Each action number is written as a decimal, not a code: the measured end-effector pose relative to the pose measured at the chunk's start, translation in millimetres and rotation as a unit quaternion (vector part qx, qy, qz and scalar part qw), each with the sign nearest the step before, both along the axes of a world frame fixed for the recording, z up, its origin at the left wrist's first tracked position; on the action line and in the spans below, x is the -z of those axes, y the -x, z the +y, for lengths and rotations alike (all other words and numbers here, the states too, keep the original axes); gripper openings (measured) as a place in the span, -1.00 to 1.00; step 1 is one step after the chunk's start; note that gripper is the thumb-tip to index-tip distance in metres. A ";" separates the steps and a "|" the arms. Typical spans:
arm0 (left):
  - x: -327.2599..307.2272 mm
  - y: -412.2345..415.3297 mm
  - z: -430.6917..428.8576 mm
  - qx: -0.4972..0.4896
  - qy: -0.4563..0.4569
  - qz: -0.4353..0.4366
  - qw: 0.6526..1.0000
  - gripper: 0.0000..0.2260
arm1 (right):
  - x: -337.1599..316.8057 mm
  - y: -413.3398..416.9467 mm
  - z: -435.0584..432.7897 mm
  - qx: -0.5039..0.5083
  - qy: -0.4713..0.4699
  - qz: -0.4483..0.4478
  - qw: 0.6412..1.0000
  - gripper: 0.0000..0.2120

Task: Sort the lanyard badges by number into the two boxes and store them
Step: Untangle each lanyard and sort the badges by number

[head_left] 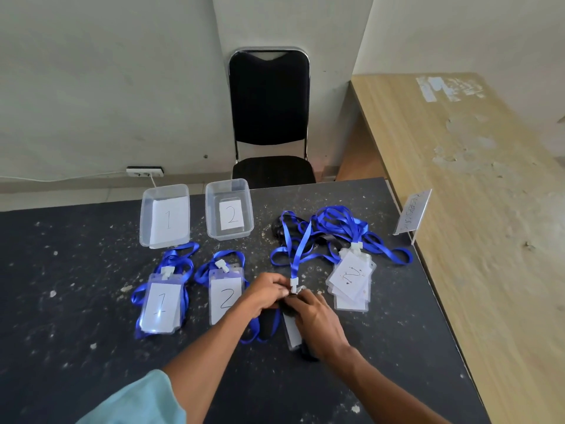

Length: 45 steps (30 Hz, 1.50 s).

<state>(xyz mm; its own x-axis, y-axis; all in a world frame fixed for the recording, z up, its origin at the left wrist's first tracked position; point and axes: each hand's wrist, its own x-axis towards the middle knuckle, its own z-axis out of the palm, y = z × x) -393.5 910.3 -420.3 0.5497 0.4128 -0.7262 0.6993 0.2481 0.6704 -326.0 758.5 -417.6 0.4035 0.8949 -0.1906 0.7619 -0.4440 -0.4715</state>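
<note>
Nearest the camera, the person's two forearms reach in over the dark speckled table [76,301], and both hands meet at one badge: the right hand [321,322] is closed over the top of a clear badge holder [292,335] that lies on the table under it, while the left hand [264,293] pinches at the white clip [294,283] where the blue lanyard strap [301,246] joins it. The number on this badge is hidden by the right hand, so it cannot be read. To do this step well, the strap probably ought to be gathered or folded close to the holder before it is set down, since it runs back into the tangle and could drag the others along. Just left of the hands lie two sorted piles, a "1" badge pile [160,307] and a "2" badge pile [224,296], each with its blue strap bunched behind it. To the right sits the unsorted heap [351,276], clear sleeves fanned out with a "2" card on top and blue and black straps looped loosely. Farther back stand the box marked 1 [146,228] and the box marked 2 [211,221], both clear plastic, holding only their number cards
</note>
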 end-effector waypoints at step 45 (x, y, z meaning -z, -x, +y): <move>-99.6 5.0 22.5 0.080 -0.071 -0.190 0.976 -0.73 | -82.2 -43.7 15.8 0.261 -0.123 0.478 0.829 -0.85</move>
<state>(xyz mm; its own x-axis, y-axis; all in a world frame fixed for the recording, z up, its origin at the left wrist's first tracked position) -398.5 932.8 -320.7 0.8338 0.3815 -0.3992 0.4162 0.0409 0.9084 -282.3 774.3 -335.4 0.5171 0.7051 -0.4852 -0.2790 -0.3970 -0.8744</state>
